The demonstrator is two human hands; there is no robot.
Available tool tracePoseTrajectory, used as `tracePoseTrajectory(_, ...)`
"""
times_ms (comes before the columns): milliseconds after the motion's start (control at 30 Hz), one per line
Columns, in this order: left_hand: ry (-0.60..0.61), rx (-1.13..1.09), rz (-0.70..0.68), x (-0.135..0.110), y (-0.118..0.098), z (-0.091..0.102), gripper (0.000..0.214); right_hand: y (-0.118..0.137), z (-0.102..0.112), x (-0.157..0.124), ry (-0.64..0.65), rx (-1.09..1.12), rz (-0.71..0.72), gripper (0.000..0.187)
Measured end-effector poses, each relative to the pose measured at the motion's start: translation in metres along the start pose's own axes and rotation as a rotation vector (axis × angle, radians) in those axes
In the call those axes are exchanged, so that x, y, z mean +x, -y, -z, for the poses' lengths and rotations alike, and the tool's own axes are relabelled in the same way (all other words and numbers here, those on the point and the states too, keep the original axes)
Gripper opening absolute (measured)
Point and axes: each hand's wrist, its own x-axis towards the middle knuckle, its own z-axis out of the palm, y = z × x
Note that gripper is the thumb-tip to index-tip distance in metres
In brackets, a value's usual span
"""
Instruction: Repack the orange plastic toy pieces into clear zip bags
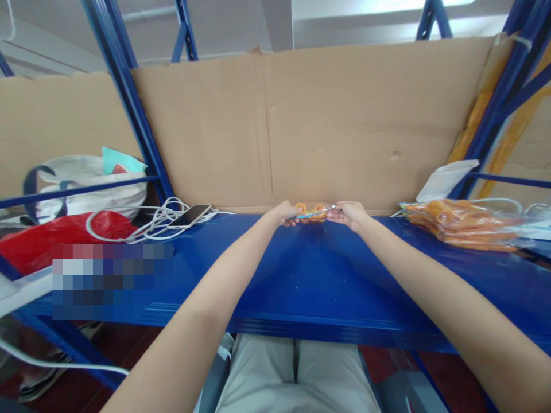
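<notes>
Both arms reach to the far side of a blue shelf table [297,281]. Between the hands is a small clear plastic packet [313,213] with orange ring-shaped parts inside. My left hand [287,213] pinches its left end. On the other end, the fingers of my right hand [348,214] are closed at the packet's edge. The packet is held at or just above the table's back edge, in front of the cardboard; whether it touches the surface I cannot tell. What exactly the orange pieces are is too small to make out.
At right lies a pile of clear bags with orange items [465,223]. A phone [190,216] rests on coiled white cables [157,223] at left, near a red bag [73,235] and a white cloth bag [86,183]. Cardboard [336,132] walls the back between blue posts [138,109].
</notes>
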Motion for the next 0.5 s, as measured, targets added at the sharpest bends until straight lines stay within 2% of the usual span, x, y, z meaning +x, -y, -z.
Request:
tracePoseTrajectory(100, -0.125, 0.184, -0.063, -0.006, -0.015, -0.005, 0.029, 0.006, -0.006, 0.004, -0.066, 0.039, 0.049, 0.022)
tracePoseTrajectory(167, -0.15, 0.115, -0.133, -0.012, -0.023, -0.009, 0.041, 0.011, -0.01, 0.007, -0.113, 0.091, 0.092, 0.022)
tracePoseTrajectory(267, -0.087, 0.006, -0.144, -0.017, -0.031, -0.01, 0.052, 0.019, -0.016, 0.011, -0.152, 0.153, 0.117, 0.022)
tracePoseTrajectory(333, -0.065, -0.036, -0.155, -0.019, -0.037, -0.009, 0.054, 0.026, -0.017, 0.011, -0.152, 0.171, 0.117, 0.021)
tracePoseTrajectory(500, -0.135, -0.165, -0.341, -0.021, -0.057, 0.0, 0.055, 0.047, -0.018, 0.01, -0.106, 0.194, 0.201, 0.022)
